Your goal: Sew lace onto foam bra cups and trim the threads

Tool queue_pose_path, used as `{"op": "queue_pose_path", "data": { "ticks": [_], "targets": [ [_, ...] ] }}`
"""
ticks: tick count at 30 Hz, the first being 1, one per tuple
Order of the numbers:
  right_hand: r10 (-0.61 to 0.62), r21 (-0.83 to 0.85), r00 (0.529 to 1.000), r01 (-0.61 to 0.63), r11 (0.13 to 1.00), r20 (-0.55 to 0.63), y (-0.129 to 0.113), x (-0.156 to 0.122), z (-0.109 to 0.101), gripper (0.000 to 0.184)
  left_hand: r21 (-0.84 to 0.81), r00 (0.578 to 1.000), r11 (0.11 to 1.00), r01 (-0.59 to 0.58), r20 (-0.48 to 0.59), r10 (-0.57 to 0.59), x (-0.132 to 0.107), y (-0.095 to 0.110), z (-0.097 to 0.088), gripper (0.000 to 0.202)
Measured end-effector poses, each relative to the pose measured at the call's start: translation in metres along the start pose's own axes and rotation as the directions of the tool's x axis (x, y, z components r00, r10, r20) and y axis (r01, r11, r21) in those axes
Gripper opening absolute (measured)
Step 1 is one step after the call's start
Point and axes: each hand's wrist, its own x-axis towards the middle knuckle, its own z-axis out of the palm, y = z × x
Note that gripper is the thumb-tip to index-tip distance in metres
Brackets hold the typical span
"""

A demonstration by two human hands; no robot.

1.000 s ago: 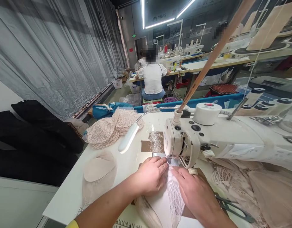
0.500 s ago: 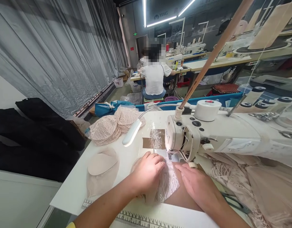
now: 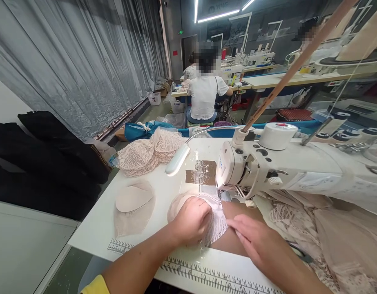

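Note:
A beige lace bra cup [image 3: 219, 224] lies under the needle area of the white sewing machine [image 3: 234, 167], its dotted edge running up to the presser foot. My left hand [image 3: 191, 220] is curled over the cup's left part, fingers bent in and gripping the fabric. At the cup's right edge, my right hand [image 3: 255, 237] pinches the lace between fingertips and thumb. Brown sheet material [image 3: 228, 241] shows beneath the lace and the right hand. The left palm hides part of the cup.
Another beige cup [image 3: 134, 208] lies at left, with stacked lace cups [image 3: 139, 157] behind it. A lamp [image 3: 177, 161] arches over the table. A printed ruler [image 3: 203, 275] runs along the front edge. Lace fabric [image 3: 338, 241] is heaped at right. A person [image 3: 203, 98] sits ahead.
My left hand has curled from a flatter pose and slid slightly down, uncovering more of the cup. My right fingertips have moved down along the lace edge. The view has shifted.

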Motion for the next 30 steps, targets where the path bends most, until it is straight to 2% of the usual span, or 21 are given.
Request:
{"op": "queue_pose_path", "data": {
  "ticks": [3, 5, 8, 12, 19, 25, 30],
  "targets": [
    [-0.058, -0.009, 0.998, 0.058, 0.998, 0.008, -0.01, -0.01, 0.009, 0.036, -0.029, 1.0, 0.999, -0.014, 0.002, 0.014, -0.002, -0.001, -0.001, 0.008],
    [-0.066, -0.025, 0.996, 0.065, 0.998, -0.058, -0.013, -0.017, 0.019, 0.042, -0.019, 0.996, 0.996, -0.087, 0.03, 0.088, -0.003, -0.002, -0.002, 0.015],
    [-0.082, -0.039, 0.988, 0.077, 0.996, -0.134, -0.013, -0.024, 0.031, 0.049, 0.046, 0.967, 0.971, -0.235, 0.114, 0.228, -0.004, -0.003, -0.002, 0.026],
    [-0.05, -0.023, 0.986, 0.047, 0.999, -0.157, -0.013, -0.026, 0.035, 0.048, 0.146, 0.932, 0.932, -0.332, 0.202, 0.301, -0.005, -0.003, -0.002, 0.029],
    [-0.063, -0.044, 0.984, 0.056, 0.997, -0.165, -0.016, -0.025, 0.035, 0.047, 0.256, 0.933, 0.902, -0.347, 0.196, 0.303, -0.007, -0.004, 0.001, 0.031],
    [-0.151, -0.045, 0.976, 0.146, 0.988, -0.159, -0.004, -0.022, 0.027, 0.043, 0.252, 0.933, 0.905, -0.343, 0.202, 0.297, -0.007, -0.002, 0.001, 0.031],
    [-0.116, -0.085, 0.973, 0.1, 0.991, -0.202, -0.002, -0.011, 0.024, 0.04, 0.213, 0.922, 0.9, -0.381, 0.156, 0.354, -0.003, -0.002, 0.0, 0.029]
  ]
}}
